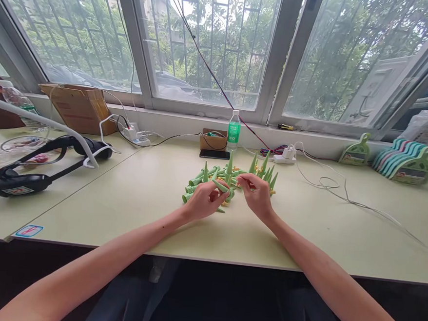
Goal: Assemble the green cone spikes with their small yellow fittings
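Across the back: barred windows [210, 48]
Below windows: pale counter [326, 232], bottle [233, 131] at rear
Green parts [229, 172]: piled on counter
Left hand [204, 200]: pile's near side, pinching green cone [220, 186]
Right hand [258, 195]: same side, bunched, can't tell on what

Left hand [206, 200] holding green cone [220, 186]; right hand [258, 195] pinched nearby, contents unclear from here. Green parts [195, 181] heaped on table [122, 208]. Bottle [233, 131] beyond, beside small carton [217, 142].
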